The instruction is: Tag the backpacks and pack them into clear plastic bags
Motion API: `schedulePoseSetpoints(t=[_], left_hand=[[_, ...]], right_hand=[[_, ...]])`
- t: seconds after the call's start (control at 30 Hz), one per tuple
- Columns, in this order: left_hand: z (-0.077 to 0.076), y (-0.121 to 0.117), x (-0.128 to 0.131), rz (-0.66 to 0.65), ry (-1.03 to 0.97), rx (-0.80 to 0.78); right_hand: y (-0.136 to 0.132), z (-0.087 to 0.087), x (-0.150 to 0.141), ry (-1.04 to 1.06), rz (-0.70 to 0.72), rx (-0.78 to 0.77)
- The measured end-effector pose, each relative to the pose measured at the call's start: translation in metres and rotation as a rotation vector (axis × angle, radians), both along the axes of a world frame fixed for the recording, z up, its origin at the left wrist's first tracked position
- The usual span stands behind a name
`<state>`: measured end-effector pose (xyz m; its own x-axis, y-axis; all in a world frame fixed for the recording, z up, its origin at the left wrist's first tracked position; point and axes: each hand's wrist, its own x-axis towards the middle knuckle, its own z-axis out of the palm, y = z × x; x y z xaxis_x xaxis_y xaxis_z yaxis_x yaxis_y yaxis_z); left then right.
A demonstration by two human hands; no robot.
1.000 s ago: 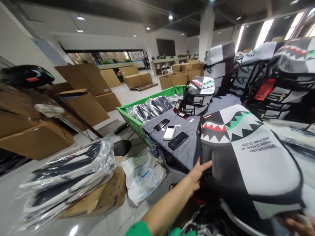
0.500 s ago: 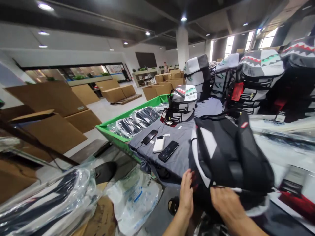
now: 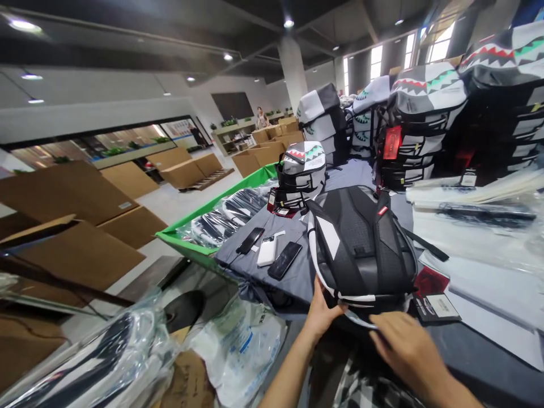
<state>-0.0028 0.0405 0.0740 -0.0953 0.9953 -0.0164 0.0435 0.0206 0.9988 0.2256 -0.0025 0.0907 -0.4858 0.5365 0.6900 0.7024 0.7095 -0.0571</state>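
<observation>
A black and grey backpack (image 3: 361, 249) lies back-side up on the grey-covered table (image 3: 297, 272), its padded straps facing me. My left hand (image 3: 322, 310) grips its near left bottom corner, fingers curled on the edge. My right hand (image 3: 406, 345) rests on the near bottom edge, fingers bent over it. A red and black hang tag (image 3: 433, 294) lies by the backpack's right side.
Three phones (image 3: 272, 252) lie on the table to the left. Another shark-mouth backpack (image 3: 300, 175) stands behind, with stacked ones (image 3: 425, 124) at the right. Clear bags (image 3: 476, 226) lie right. A green cart (image 3: 204, 226) and bagged packs (image 3: 106, 357) are left.
The backpack was flipped from print side up to back side up and set flat on the table. Both hands moved to its near bottom edge.
</observation>
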Motion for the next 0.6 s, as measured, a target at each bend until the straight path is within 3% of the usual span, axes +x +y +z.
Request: schedulePoseSetpoints(t=[0.07,0.13,0.17,0.2,0.23,0.33,0.37,0.43,0.6], left_hand=[[0.002,-0.005,0.003,0.123,0.146,0.045],[0.008,-0.016,0.016,0.328,0.308,0.182],[0.011,-0.024,0.025,0.371,0.375,0.276],[0.014,-0.032,0.037,0.323,0.424,0.375],[0.015,-0.041,0.051,0.168,0.464,0.46],[0.008,-0.059,0.097,-0.524,0.536,0.597],[0.002,-0.061,0.112,-0.673,0.559,0.613],[-0.011,-0.06,0.133,-0.732,0.616,0.619],[-0.041,-0.046,0.142,-0.534,0.784,0.545]], right_hand=[[0.018,-0.001,0.062,0.078,-0.11,-0.045],[0.05,-0.011,0.117,0.113,-0.237,-0.302],[0.068,-0.018,0.138,0.1,-0.236,-0.466],[0.086,-0.025,0.153,0.05,-0.199,-0.591],[0.102,-0.031,0.161,-0.023,-0.17,-0.669],[0.133,-0.036,0.156,-0.265,-0.069,-0.739],[0.137,-0.032,0.148,-0.331,-0.049,-0.732],[0.137,-0.022,0.135,-0.425,-0.047,-0.715],[0.109,0.005,0.136,-0.475,-0.217,-0.702]])
